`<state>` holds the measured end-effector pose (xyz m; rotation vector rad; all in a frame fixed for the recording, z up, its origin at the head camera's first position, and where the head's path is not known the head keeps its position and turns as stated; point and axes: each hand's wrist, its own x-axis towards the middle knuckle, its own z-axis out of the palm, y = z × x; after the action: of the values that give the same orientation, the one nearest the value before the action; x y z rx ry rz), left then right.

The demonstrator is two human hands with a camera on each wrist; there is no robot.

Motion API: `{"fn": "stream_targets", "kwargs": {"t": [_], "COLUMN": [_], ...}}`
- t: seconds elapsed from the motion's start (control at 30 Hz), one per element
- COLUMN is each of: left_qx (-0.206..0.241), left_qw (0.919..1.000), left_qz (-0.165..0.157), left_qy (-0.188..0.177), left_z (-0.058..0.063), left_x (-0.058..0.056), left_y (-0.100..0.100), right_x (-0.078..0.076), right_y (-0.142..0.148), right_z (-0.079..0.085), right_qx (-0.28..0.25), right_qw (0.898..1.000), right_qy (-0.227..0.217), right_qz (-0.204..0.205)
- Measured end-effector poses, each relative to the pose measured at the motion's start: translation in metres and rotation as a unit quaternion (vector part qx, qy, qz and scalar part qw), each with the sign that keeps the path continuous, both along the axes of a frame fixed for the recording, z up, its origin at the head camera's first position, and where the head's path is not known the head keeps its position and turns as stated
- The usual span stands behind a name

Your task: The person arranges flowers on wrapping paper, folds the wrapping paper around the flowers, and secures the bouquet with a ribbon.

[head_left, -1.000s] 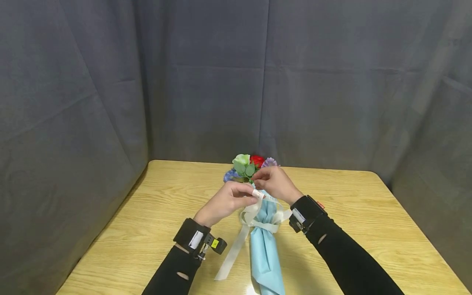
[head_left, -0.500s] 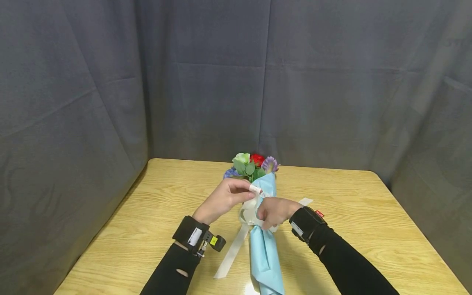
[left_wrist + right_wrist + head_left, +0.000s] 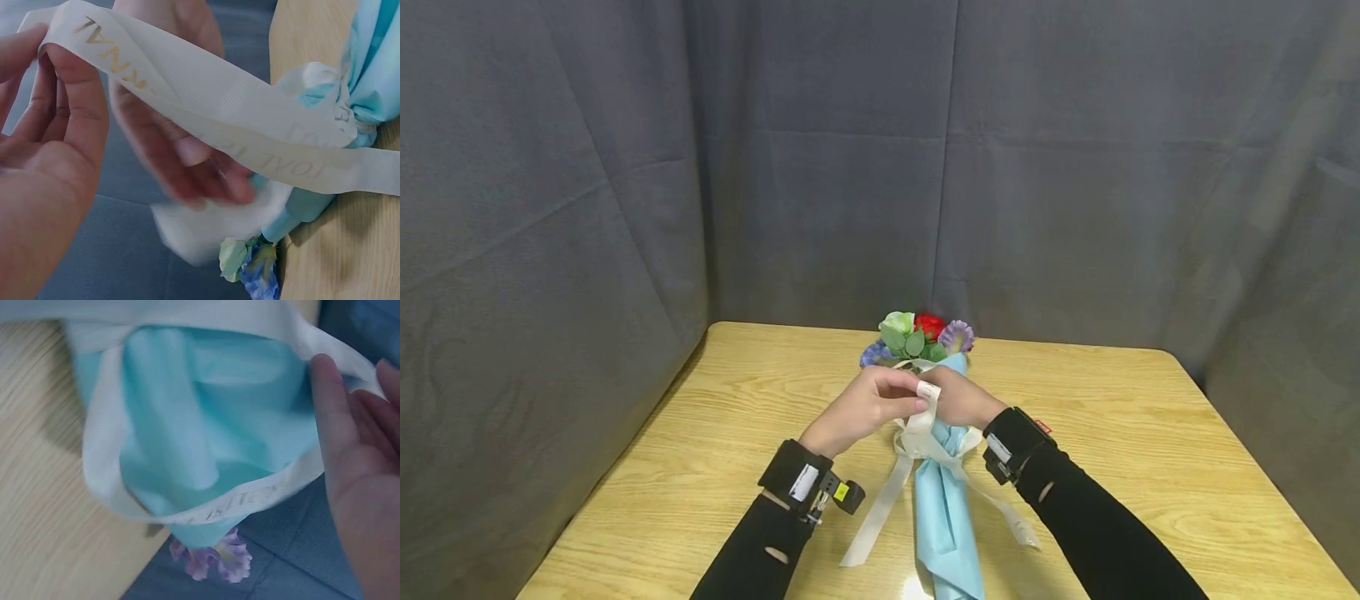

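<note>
A bouquet in light blue wrapping (image 3: 943, 517) lies on the table, its stem end towards me. A cream ribbon (image 3: 917, 437) with gold lettering is tied in a bow around it. With thumb and fingertips my left hand (image 3: 863, 410) pinches one ribbon loop, raised above the wrapping. My right hand (image 3: 958, 398) is just beyond, partly behind that loop. In the right wrist view its index finger (image 3: 334, 403) is straight against the ribbon, with the thumb apart. Another ribbon loop (image 3: 237, 503) passes behind its fingers. Motion blurs the right hand in the left wrist view.
Red, green, blue and purple flowers (image 3: 929, 326) stick out at the far end of the wrapping. One ribbon tail (image 3: 876, 525) trails left and another (image 3: 1011, 518) right on the wooden table (image 3: 760, 375). Grey cloth (image 3: 820, 208) hangs behind and at the sides.
My right hand went from the flowers down to the knot, then back up behind the left hand. The right tail now hangs towards me. My left hand keeps its pinch, almost unmoved.
</note>
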<state>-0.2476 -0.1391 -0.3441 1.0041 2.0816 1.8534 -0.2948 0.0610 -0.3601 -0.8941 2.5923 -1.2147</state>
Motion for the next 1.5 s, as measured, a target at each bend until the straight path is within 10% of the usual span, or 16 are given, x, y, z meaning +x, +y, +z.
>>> {"fn": "stream_targets", "kwargs": {"t": [0.43,0.77,1.0,1.27,1.5], "left_qx": [-0.018,-0.029,-0.045,-0.280,-0.393], "left_qw": [0.9956,0.9941,0.9918,0.9407,0.9012], "left_qz": [0.092,0.105,0.119,0.117,0.091], "left_qy": [0.000,-0.007,0.010,0.152,0.158], "left_z": [-0.009,-0.008,-0.014,-0.037,-0.057], "left_x": [-0.013,-0.017,-0.019,-0.027,-0.030], "left_y": [0.002,0.007,-0.002,-0.004,0.003], "right_x": [0.015,0.027,0.026,0.035,0.041], "right_y": [0.025,0.016,0.035,0.062,0.066], "right_z": [0.022,0.032,0.034,0.033,0.022], "right_qx": [-0.147,-0.136,-0.192,-0.214,-0.224], "right_qw": [0.983,0.988,0.979,0.976,0.973], "right_qy": [-0.105,-0.018,-0.014,-0.030,-0.045], "right_qz": [0.039,-0.075,-0.066,-0.041,-0.018]}}
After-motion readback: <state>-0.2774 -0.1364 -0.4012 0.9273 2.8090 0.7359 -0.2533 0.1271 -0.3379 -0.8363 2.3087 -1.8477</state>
